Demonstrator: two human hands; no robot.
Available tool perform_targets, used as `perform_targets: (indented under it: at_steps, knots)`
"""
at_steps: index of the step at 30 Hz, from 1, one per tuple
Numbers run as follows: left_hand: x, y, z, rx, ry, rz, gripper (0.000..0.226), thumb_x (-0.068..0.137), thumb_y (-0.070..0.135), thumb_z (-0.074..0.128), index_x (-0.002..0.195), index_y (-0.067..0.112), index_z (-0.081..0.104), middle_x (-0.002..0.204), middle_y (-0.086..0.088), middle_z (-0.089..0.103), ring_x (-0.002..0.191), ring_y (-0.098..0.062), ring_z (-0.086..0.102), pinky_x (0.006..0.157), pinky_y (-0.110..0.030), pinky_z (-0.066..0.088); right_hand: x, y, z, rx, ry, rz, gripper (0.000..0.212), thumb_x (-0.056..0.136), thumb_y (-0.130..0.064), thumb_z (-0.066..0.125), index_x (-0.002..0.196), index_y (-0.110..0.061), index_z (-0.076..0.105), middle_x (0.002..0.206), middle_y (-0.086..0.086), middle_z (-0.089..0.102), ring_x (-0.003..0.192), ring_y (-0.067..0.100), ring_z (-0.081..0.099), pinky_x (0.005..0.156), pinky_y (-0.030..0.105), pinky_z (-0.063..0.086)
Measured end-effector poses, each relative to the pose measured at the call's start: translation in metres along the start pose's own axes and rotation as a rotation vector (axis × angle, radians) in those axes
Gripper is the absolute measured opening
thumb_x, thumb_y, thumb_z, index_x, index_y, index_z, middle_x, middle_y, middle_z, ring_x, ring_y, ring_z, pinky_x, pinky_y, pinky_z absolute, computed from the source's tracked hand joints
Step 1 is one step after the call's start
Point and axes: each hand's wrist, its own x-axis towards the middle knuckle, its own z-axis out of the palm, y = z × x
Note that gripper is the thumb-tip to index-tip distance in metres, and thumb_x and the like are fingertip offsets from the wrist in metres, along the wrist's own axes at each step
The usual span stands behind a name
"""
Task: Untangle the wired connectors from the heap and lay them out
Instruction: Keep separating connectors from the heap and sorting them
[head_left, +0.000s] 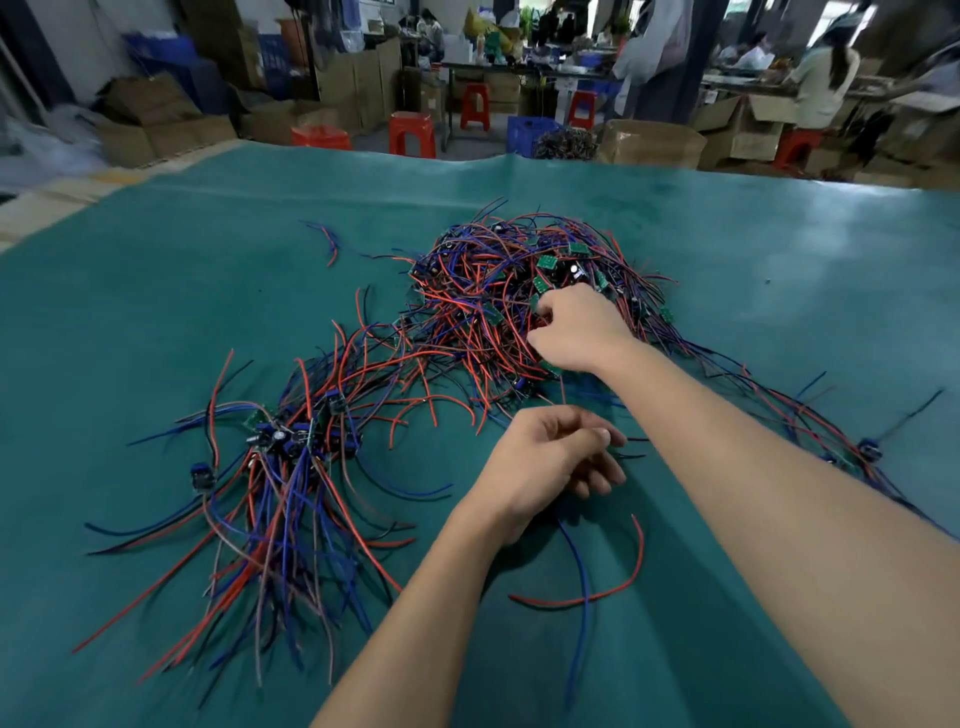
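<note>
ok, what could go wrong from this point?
1. The right hand is buried in the tangled heap; pulling one connector could drag neighbouring wires along.
2. The heap's wires run into the laid-out bundle; a tug may disturb it.
3. The left hand pinches thin wire ends, which might slip out.

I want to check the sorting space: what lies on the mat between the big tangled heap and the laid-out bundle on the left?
In the head view, loose red and black wires bridge the heap and bundle; no bare mat gap.
</note>
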Motion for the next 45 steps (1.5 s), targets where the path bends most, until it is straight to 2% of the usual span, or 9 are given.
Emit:
perform_targets:
  at_steps: [4, 7, 11, 16, 23, 27, 32, 40, 45]
  knots:
    - [0.0, 0.0, -0.001, -0.008, 0.004, -0.005, 0.017, 0.099, 0.003, 0.05, 0.099, -0.002, 0.066, 0.07, -0.012, 0.068, 0.053, -0.012, 0.056, 0.049, -0.017, 0.041, -0.001, 0.009, 0.004, 0.144, 0.107, 0.032, 0.035, 0.088, -0.01, 0.064, 0.122, -0.002, 0.07, 0.124, 0.016, 0.071, 0.111, 0.035, 0.067, 0.092, 0.045, 0.058]
    - [0.0, 0.001, 0.0, -0.007, 0.003, -0.008, 0.017, 0.099, 0.002, 0.049, 0.098, -0.001, 0.066, 0.069, -0.01, 0.068, 0.053, -0.011, 0.056, 0.05, -0.017, 0.041, 0.0, 0.018, 0.002, 0.263, 0.128, 0.049, 0.023, 0.087, -0.006, 0.066, 0.105, -0.01, 0.08, 0.116, 0.009, 0.075, 0.1, 0.029, 0.07, 0.082, 0.031, 0.055]
    - [0.0, 0.001, 0.001, -0.031, 0.005, -0.021, 0.017, 0.1, 0.001, 0.049, 0.098, 0.0, 0.066, 0.068, -0.009, 0.068, 0.053, -0.011, 0.056, 0.05, -0.016, 0.041, -0.006, 0.04, -0.015, 0.485, 0.225, 0.099, 0.018, 0.083, -0.009, 0.068, 0.079, -0.023, 0.08, 0.092, 0.001, 0.078, 0.089, 0.023, 0.072, 0.082, 0.029, 0.054]
    - [0.0, 0.001, 0.001, -0.086, 0.025, -0.035, 0.016, 0.1, 0.001, 0.049, 0.103, 0.001, 0.064, 0.07, -0.01, 0.068, 0.053, -0.01, 0.057, 0.05, -0.015, 0.042, -0.032, 0.067, -0.034, 0.865, 0.455, 0.077, 0.016, 0.082, -0.011, 0.073, 0.072, -0.022, 0.076, 0.075, -0.005, 0.073, 0.063, 0.0, 0.059, 0.065, 0.023, 0.047]
    - [0.003, -0.001, 0.0, -0.156, 0.062, -0.038, 0.02, 0.1, 0.0, 0.048, 0.117, -0.007, 0.055, 0.081, -0.016, 0.068, 0.059, -0.014, 0.059, 0.054, -0.018, 0.048, -0.082, 0.074, -0.074, 1.314, 0.633, -0.121, 0.02, 0.084, 0.004, 0.069, 0.079, -0.015, 0.07, 0.072, -0.005, 0.071, 0.056, 0.009, 0.063, 0.051, 0.021, 0.045]
    - [0.002, -0.001, 0.001, -0.179, 0.054, 0.009, 0.024, 0.103, 0.005, 0.047, 0.124, -0.002, 0.056, 0.094, -0.02, 0.07, 0.065, -0.016, 0.064, 0.058, -0.019, 0.051, -0.103, 0.069, -0.065, 1.624, 0.509, -0.095, 0.022, 0.086, 0.006, 0.063, 0.077, -0.012, 0.07, 0.069, 0.001, 0.071, 0.054, 0.01, 0.063, 0.051, 0.019, 0.047]
    - [0.004, -0.001, 0.0, -0.216, 0.056, 0.055, 0.03, 0.103, 0.022, 0.05, 0.133, 0.024, 0.058, 0.102, -0.008, 0.075, 0.072, -0.017, 0.069, 0.058, -0.022, 0.054, -0.118, 0.06, -0.001, 1.74, 0.115, 0.119, 0.021, 0.095, 0.012, 0.049, 0.093, -0.001, 0.067, 0.072, 0.008, 0.073, 0.056, 0.01, 0.067, 0.052, 0.015, 0.053]
    - [0.004, -0.003, -0.002, -0.232, 0.077, 0.079, 0.028, 0.101, 0.012, 0.054, 0.129, 0.012, 0.058, 0.095, 0.002, 0.07, 0.067, -0.01, 0.062, 0.066, -0.029, 0.055, -0.126, 0.065, 0.015, 1.666, -0.176, 0.058, 0.027, 0.094, 0.009, 0.051, 0.116, -0.005, 0.06, 0.085, 0.017, 0.073, 0.056, 0.019, 0.067, 0.048, 0.024, 0.052]
    - [0.002, -0.001, -0.001, -0.262, 0.098, 0.087, 0.028, 0.101, 0.008, 0.052, 0.129, 0.007, 0.054, 0.109, -0.006, 0.073, 0.072, -0.016, 0.064, 0.062, -0.028, 0.055, -0.128, 0.06, 0.02, 1.515, -0.131, 0.019, 0.04, 0.088, 0.011, 0.052, 0.121, -0.009, 0.063, 0.076, 0.018, 0.07, 0.05, 0.024, 0.062, 0.043, 0.028, 0.046]
